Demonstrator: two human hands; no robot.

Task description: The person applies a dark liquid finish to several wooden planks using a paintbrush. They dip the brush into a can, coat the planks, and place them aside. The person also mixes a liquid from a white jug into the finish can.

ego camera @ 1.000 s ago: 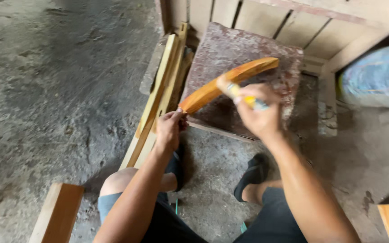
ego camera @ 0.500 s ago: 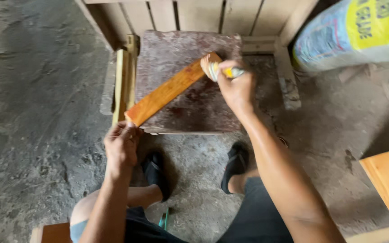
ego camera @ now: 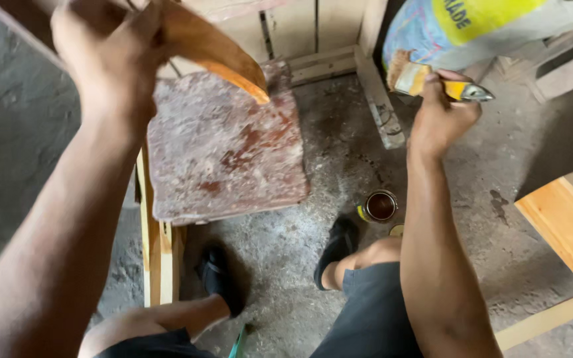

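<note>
Left hand (ego camera: 111, 56) clamped on orange-stained slat (ego camera: 217, 50), lifted at 11 o'clock above the blotched slab (ego camera: 223, 152), likely so wet faces touch nothing. Right hand (ego camera: 440, 113) closed around brush (ego camera: 432, 81) at 2 o'clock, clear of the wood. Open tin (ego camera: 380, 205) on floor between feet, within dipping reach.

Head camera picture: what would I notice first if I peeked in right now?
Probably the orange-brown strip of wood, lifted up near the top left in the left hand, above a stained reddish board. On the right, the right hand grips a yellow-handled paintbrush, with its bristles pointing left. Down on the grey floor, beside the person's foot, sits a small open tin of dark brown liquid.
</note>
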